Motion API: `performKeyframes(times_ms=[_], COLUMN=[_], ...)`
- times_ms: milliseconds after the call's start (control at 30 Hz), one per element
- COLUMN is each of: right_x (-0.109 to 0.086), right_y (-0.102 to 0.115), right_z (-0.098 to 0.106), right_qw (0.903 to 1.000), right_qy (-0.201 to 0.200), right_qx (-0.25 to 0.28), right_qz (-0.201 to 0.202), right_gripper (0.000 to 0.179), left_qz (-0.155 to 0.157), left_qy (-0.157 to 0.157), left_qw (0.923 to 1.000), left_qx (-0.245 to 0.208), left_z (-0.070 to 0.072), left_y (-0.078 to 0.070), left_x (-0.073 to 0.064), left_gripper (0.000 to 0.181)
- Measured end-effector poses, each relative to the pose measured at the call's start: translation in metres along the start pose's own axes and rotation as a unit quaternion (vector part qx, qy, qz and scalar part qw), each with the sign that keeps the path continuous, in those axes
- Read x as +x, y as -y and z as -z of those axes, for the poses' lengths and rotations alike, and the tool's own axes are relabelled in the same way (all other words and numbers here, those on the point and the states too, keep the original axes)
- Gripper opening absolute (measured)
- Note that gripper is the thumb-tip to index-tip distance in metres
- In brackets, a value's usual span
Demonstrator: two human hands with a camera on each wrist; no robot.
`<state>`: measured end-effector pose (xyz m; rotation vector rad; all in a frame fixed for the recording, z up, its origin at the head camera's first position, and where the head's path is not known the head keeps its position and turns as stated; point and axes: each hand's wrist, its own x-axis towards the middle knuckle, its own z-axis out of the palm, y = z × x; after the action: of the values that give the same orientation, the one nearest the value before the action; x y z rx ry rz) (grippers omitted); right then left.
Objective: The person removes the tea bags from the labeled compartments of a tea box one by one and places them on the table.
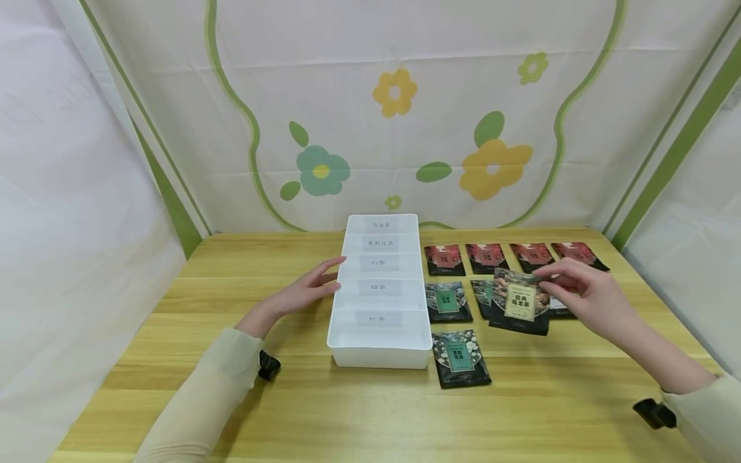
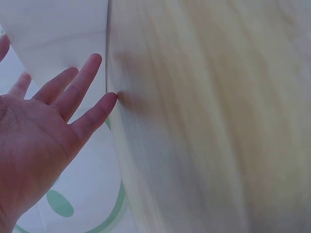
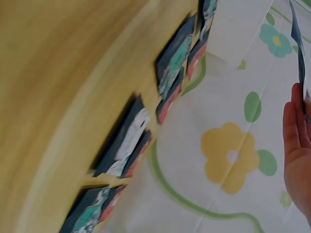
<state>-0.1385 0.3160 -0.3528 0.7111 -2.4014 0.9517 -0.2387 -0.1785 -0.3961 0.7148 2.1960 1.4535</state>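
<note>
My right hand (image 1: 590,299) pinches the upper right corner of a black tea sachet with a cream label (image 1: 520,302), held above the other sachets. In the right wrist view that sachet (image 3: 298,43) appears edge-on, over the fingers of the right hand (image 3: 297,150). A long white divided box (image 1: 379,357) stands in the middle of the table, its compartments marked with labels. At the box's left side is my left hand (image 1: 303,289), fingertips right at the wall. The left wrist view shows this hand (image 2: 43,131) with its fingers spread and nothing in it.
Right of the box, several red-labelled sachets (image 1: 444,260) form the back row. Green-labelled sachets (image 1: 448,302) lie before them, one partly covered by the held sachet. A teal-labelled sachet (image 1: 461,359) lies nearest the front. A floral cloth (image 1: 359,116) hangs behind the wooden table (image 1: 278,399).
</note>
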Motion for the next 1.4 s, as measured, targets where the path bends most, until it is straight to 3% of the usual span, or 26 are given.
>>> performKeyframes(times_ms=[167,400,533,800,1000,1400], right_x=[-0.018,-0.036,-0.041,-0.048,-0.045,-0.037], right_y=[-0.009,-0.02,-0.026,-0.033,-0.033,-0.037], right_z=[0.005,0.004,-0.001,-0.013,-0.02,-0.034], right_qw=[0.9988,0.9926,0.9874,0.9794,0.9661,0.9676], right_qy=[0.02,0.08,0.108,0.152,0.198,0.231], right_qx=[0.035,0.047,0.046,0.061,0.054,-0.017], right_qz=[-0.029,-0.079,-0.106,-0.118,-0.157,-0.101], right_gripper=[0.032,0.028,0.025,0.025,0.022,0.022], left_qz=[0.001,0.008,0.008,0.011,0.012,0.01], left_qy=[0.002,0.002,0.002,0.004,0.005,0.007], left_qw=[1.0,1.0,1.0,0.9999,0.9999,0.9999], left_qx=[0.001,0.001,0.004,0.007,0.003,-0.003], left_z=[0.0,0.0,0.001,0.001,0.0,0.0], left_y=[-0.001,-0.002,-0.002,-0.002,-0.003,-0.004], left_x=[0.0,0.0,0.0,0.0,0.001,-0.001], left_gripper=[0.062,0.062,0.063,0.062,0.062,0.062])
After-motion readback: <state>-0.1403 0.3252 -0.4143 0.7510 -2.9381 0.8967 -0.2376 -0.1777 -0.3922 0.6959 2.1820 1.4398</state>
